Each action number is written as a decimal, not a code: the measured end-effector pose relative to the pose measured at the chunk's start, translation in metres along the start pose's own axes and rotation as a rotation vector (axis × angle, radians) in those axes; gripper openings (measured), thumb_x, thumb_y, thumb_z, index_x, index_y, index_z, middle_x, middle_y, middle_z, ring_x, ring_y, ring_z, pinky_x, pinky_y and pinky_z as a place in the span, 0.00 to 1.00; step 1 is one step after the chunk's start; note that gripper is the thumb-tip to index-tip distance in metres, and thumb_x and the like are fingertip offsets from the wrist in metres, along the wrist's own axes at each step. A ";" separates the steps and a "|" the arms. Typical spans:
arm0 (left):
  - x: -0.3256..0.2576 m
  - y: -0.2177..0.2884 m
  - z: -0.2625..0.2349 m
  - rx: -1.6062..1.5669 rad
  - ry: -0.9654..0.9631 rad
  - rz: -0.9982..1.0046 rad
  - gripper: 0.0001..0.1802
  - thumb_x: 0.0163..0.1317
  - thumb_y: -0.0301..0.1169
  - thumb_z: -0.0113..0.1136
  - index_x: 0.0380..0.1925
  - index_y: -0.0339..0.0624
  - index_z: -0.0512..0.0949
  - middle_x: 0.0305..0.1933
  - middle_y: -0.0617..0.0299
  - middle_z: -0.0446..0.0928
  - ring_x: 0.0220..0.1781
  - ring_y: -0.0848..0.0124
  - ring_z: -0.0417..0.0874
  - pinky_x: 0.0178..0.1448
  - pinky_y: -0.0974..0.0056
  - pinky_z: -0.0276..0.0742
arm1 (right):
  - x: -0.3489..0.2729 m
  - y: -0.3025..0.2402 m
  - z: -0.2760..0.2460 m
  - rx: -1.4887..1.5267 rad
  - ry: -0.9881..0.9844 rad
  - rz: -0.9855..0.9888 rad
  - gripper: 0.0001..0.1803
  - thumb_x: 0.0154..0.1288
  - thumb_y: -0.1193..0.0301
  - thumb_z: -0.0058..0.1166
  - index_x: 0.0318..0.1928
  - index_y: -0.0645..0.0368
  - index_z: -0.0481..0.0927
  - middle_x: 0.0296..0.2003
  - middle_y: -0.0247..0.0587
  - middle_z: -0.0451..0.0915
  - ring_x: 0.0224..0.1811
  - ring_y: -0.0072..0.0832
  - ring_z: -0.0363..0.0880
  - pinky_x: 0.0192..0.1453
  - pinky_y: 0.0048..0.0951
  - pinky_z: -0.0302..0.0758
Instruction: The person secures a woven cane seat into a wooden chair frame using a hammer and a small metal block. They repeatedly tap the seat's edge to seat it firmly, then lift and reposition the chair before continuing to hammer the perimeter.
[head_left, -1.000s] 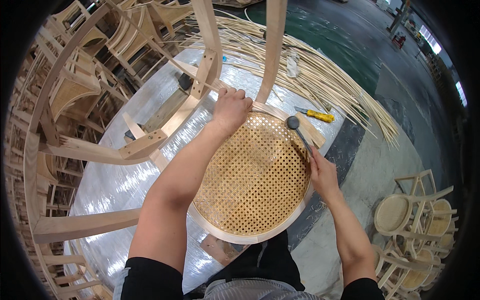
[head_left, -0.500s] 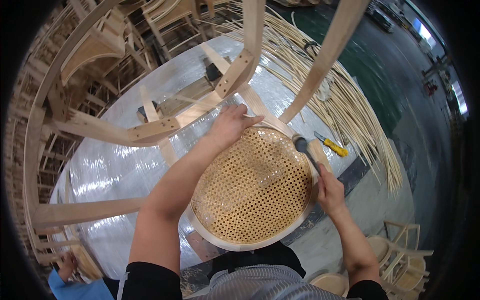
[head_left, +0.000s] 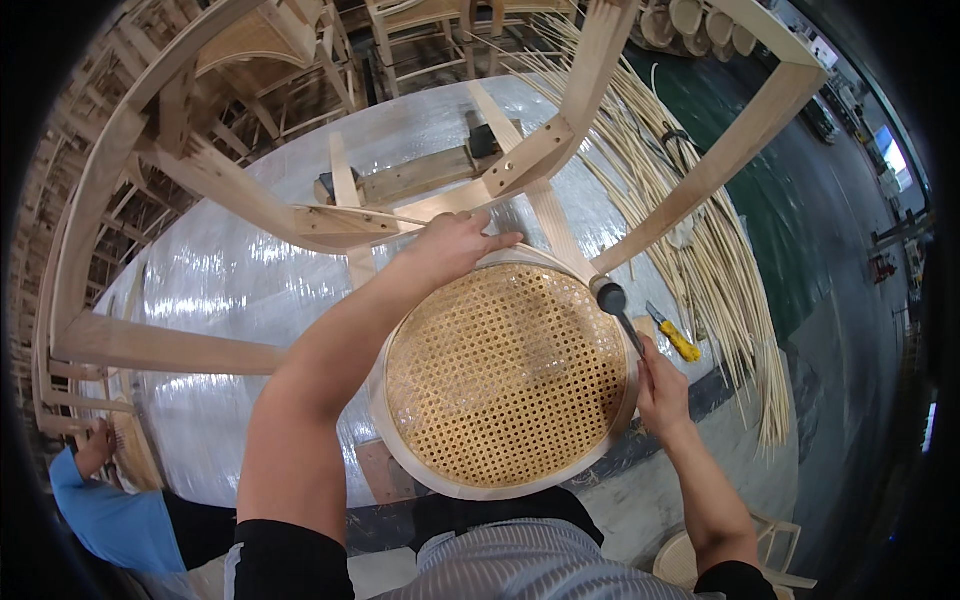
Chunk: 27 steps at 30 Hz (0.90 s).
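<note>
A round seat of woven cane (head_left: 505, 380) in a pale wooden chair frame (head_left: 530, 160) faces me, its legs stretching away over the table. At the seat's far rim, my left hand (head_left: 455, 243) is closed on a thin pale rattan strip (head_left: 550, 256), its index finger stretched along the strip. The strip follows the rim to the right and sticks out loose to the left. My right hand (head_left: 662, 390) grips the handle of a hammer (head_left: 610, 297) with a dark round head. That head is over the rim's upper right edge, near the strip; whether it touches cannot be made out.
A yellow-handled knife (head_left: 676, 335) lies right of the hammer. Long loose rattan canes (head_left: 725, 270) spread over the table's right side. Plastic film (head_left: 240, 290) covers the tabletop. Stacked chair frames (head_left: 270, 45) stand behind. At lower left is another person's blue sleeve (head_left: 120, 510).
My view has turned, so the table and background appear shifted. The hammer head sits slightly lower and further right in the picture. My left hand stays at the far rim on the strip.
</note>
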<state>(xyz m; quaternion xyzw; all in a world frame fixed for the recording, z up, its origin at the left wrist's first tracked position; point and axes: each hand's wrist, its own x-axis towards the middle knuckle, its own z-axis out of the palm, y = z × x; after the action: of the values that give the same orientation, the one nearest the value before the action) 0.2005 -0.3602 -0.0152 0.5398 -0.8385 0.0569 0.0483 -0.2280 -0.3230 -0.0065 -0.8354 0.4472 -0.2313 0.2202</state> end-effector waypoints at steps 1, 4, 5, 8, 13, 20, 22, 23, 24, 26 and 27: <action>0.001 0.002 0.000 0.018 -0.021 -0.007 0.40 0.65 0.25 0.61 0.75 0.81 0.73 0.45 0.57 0.77 0.47 0.58 0.87 0.46 0.54 0.86 | 0.007 0.002 -0.003 -0.034 -0.071 0.063 0.24 0.77 0.76 0.56 0.71 0.55 0.79 0.40 0.59 0.86 0.39 0.55 0.87 0.45 0.46 0.82; 0.001 0.006 -0.005 0.061 -0.096 -0.040 0.39 0.66 0.27 0.62 0.74 0.81 0.74 0.47 0.56 0.78 0.47 0.57 0.88 0.46 0.55 0.86 | 0.018 -0.001 -0.004 -0.019 -0.080 0.059 0.23 0.78 0.76 0.55 0.70 0.59 0.79 0.40 0.61 0.86 0.38 0.49 0.88 0.44 0.42 0.81; 0.002 0.007 -0.009 0.067 -0.127 -0.059 0.38 0.66 0.27 0.62 0.74 0.80 0.75 0.48 0.56 0.79 0.47 0.57 0.89 0.46 0.55 0.87 | 0.021 -0.006 -0.003 0.009 -0.053 0.027 0.22 0.79 0.76 0.55 0.70 0.61 0.79 0.40 0.61 0.85 0.37 0.47 0.88 0.44 0.40 0.81; 0.023 0.013 -0.028 0.050 -0.207 -0.053 0.32 0.68 0.28 0.61 0.69 0.77 0.80 0.49 0.54 0.81 0.45 0.56 0.90 0.46 0.54 0.87 | 0.021 0.001 0.005 0.046 0.070 -0.153 0.22 0.79 0.75 0.54 0.70 0.63 0.78 0.40 0.63 0.85 0.34 0.47 0.86 0.41 0.40 0.79; 0.048 0.030 -0.058 0.121 -0.434 -0.139 0.25 0.70 0.28 0.59 0.63 0.70 0.85 0.48 0.53 0.83 0.43 0.53 0.91 0.46 0.52 0.88 | 0.030 0.002 0.008 -0.004 -0.124 0.117 0.23 0.79 0.74 0.54 0.71 0.56 0.79 0.40 0.64 0.85 0.40 0.56 0.88 0.45 0.45 0.82; -0.032 0.057 0.006 -0.144 -0.023 -0.309 0.33 0.68 0.27 0.61 0.72 0.70 0.76 0.50 0.53 0.79 0.46 0.52 0.89 0.48 0.52 0.89 | 0.031 0.002 0.006 -0.032 -0.139 0.092 0.23 0.79 0.74 0.54 0.71 0.57 0.78 0.44 0.66 0.86 0.47 0.58 0.88 0.49 0.46 0.83; -0.035 0.059 0.013 -0.161 -0.027 -0.347 0.35 0.68 0.27 0.60 0.74 0.72 0.74 0.52 0.53 0.77 0.47 0.52 0.88 0.48 0.52 0.89 | 0.031 -0.001 0.003 -0.014 -0.117 0.039 0.23 0.79 0.74 0.54 0.71 0.57 0.79 0.44 0.66 0.86 0.47 0.59 0.88 0.49 0.46 0.83; -0.035 0.059 0.013 -0.160 -0.054 -0.353 0.35 0.69 0.28 0.59 0.75 0.73 0.73 0.52 0.52 0.77 0.47 0.52 0.88 0.48 0.53 0.88 | 0.030 -0.003 0.002 -0.005 -0.110 0.015 0.23 0.79 0.74 0.54 0.71 0.57 0.79 0.44 0.66 0.87 0.47 0.59 0.88 0.50 0.46 0.83; -0.034 0.057 0.012 -0.158 -0.081 -0.359 0.35 0.69 0.28 0.58 0.75 0.74 0.73 0.53 0.52 0.76 0.47 0.52 0.88 0.48 0.53 0.88 | 0.033 -0.005 0.004 0.010 -0.064 -0.064 0.23 0.78 0.74 0.55 0.71 0.57 0.79 0.44 0.66 0.87 0.46 0.59 0.88 0.49 0.46 0.83; -0.025 0.053 0.008 -0.148 -0.097 -0.324 0.35 0.71 0.28 0.56 0.75 0.75 0.72 0.53 0.51 0.76 0.49 0.52 0.87 0.51 0.53 0.88 | 0.031 0.000 0.005 0.027 0.026 -0.211 0.24 0.78 0.75 0.56 0.71 0.57 0.78 0.44 0.65 0.87 0.45 0.58 0.89 0.49 0.46 0.83; -0.022 0.050 0.005 -0.136 -0.105 -0.309 0.35 0.72 0.28 0.55 0.76 0.76 0.72 0.54 0.51 0.76 0.50 0.52 0.87 0.52 0.53 0.87 | 0.032 0.002 0.003 -0.038 -0.050 -0.173 0.24 0.77 0.76 0.56 0.71 0.56 0.78 0.44 0.65 0.87 0.44 0.58 0.88 0.48 0.46 0.83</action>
<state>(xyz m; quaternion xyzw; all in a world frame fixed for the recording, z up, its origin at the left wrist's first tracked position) 0.1637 -0.3203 -0.0254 0.6599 -0.7489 -0.0365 0.0492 -0.2115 -0.3510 -0.0043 -0.8804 0.3722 -0.2200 0.1947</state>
